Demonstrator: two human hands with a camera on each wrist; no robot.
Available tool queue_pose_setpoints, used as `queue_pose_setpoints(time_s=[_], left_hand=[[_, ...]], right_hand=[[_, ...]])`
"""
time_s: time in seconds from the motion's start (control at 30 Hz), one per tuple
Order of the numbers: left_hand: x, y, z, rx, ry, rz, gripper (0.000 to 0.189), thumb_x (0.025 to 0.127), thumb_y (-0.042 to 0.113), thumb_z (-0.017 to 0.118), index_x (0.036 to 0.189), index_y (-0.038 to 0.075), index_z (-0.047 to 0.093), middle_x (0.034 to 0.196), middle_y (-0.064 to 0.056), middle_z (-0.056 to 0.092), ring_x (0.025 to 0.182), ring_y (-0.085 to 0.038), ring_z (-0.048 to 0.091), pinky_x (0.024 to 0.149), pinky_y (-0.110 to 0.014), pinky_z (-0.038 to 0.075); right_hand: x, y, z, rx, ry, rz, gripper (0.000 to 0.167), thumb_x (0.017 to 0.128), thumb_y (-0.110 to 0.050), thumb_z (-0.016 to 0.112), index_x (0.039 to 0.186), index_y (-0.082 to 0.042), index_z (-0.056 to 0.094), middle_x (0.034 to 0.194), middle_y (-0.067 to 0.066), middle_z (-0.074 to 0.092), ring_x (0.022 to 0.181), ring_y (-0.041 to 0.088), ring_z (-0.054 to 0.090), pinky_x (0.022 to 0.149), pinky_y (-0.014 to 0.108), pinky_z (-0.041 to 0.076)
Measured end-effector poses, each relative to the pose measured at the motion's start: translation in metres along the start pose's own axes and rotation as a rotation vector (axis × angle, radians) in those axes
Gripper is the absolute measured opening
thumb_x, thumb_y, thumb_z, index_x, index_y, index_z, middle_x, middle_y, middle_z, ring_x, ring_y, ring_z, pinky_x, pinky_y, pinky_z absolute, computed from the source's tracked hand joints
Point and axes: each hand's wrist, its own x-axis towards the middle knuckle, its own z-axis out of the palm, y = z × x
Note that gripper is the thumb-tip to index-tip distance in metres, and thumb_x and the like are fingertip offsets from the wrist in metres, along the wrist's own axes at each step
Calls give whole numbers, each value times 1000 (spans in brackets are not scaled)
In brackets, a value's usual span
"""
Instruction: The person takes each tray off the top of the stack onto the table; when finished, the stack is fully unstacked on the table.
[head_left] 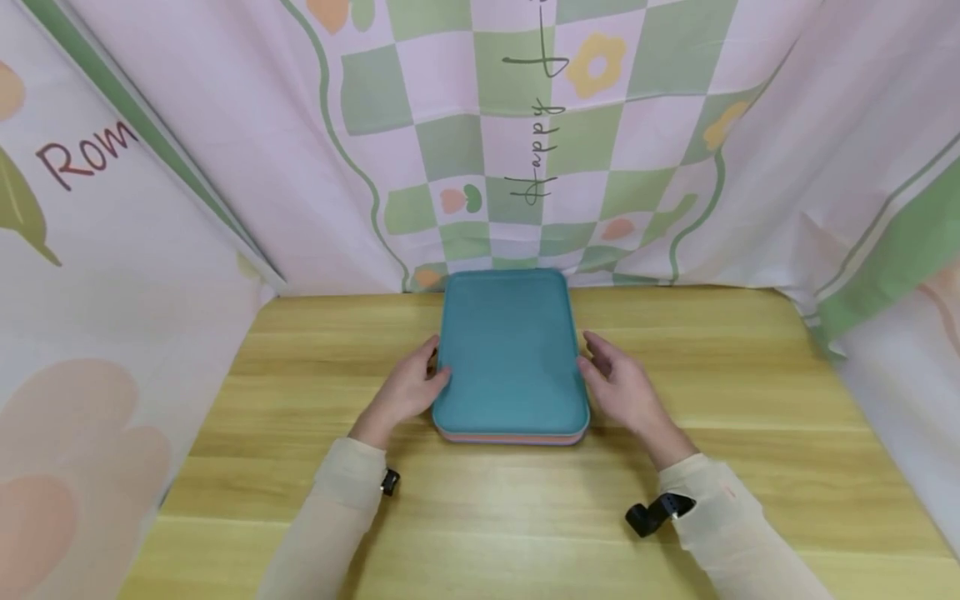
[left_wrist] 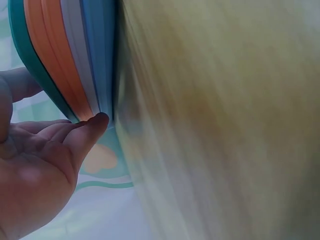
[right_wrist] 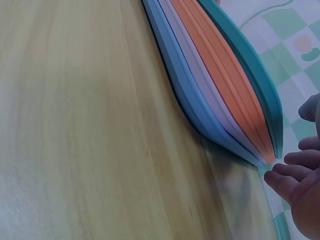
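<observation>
A rounded rectangular stack (head_left: 510,358) of what look like flat trays or cases lies on the wooden table, teal on top. Its side shows orange (left_wrist: 50,50), lavender and blue (right_wrist: 187,95) layers beneath the teal (right_wrist: 250,65). Beside the left edge is my left hand (head_left: 408,383), its thumb by the teal rim and its fingertips (left_wrist: 97,122) at the layered side. At the right edge my right hand (head_left: 618,383) is held with loosely extended fingers; a small gap parts them from the stack in the right wrist view. Neither hand grips the stack.
The wooden table (head_left: 510,517) extends around the stack. A checkered, printed curtain (head_left: 517,150) hangs behind the table's far edge, close to the stack. More printed cloth hangs at the left (head_left: 135,292) and right (head_left: 892,250). A black device (head_left: 656,512) sits on the right wrist.
</observation>
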Motion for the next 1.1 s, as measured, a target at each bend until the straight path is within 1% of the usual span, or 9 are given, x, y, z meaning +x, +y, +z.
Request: queue_pose_setpoints(time_s=[0.13,0.27,0.4,0.5,0.63,0.77,0.93,1.1], left_hand=[[1,-4,1,-51,-7,16,69,111,20,58,169,-3,29,166,-25,48,147,-40,56,119,-52,52],[2,-5,1,-104,-19,18,68,111,17,57,168,-4,29,168,-26,44,153,-40,50,124,-51,46],[2,-7,1,-117,-29,24,65,111,15,57,168,-4,31,167,-25,46,152,-39,51,124,-51,47],[3,-8,2,-106,-27,37,63,110,13,57,167,-3,34,165,-25,49,150,-38,54,122,-51,49],[4,-8,2,-102,-18,51,62,109,9,57,166,-1,37,164,-23,51,149,-36,55,121,-51,50],[4,-5,1,-140,-12,58,62,107,6,54,166,-2,37,165,-23,49,150,-36,53,122,-51,49],[5,-4,-1,-168,-3,60,62,106,2,53,165,-5,36,164,-25,48,151,-36,52,123,-50,48],[4,-4,-6,-184,16,32,61,104,0,52,162,-9,38,159,-30,52,148,-40,55,120,-52,50]], right_hand=[[2,3,2,29,-1,8,59,114,-23,53,162,9,39,164,34,44,149,50,51,118,54,48],[4,6,3,57,-14,23,58,114,-22,54,162,8,40,162,34,47,148,49,52,119,55,48],[5,8,4,98,-40,49,59,113,-21,57,162,8,40,162,33,48,148,47,53,118,53,49],[7,11,7,120,-55,59,59,112,-16,59,161,11,40,160,34,48,146,48,54,117,51,49],[8,14,11,116,-65,61,58,111,-12,59,159,14,40,157,37,50,145,50,55,116,52,50],[8,15,13,112,-65,60,57,111,-12,58,159,15,40,157,38,50,145,51,54,115,50,51],[9,16,14,115,-58,66,56,111,-13,58,158,13,42,156,36,52,144,48,56,114,45,53],[9,17,14,71,-40,60,52,114,-20,54,158,8,47,155,31,56,142,44,60,116,52,51]])
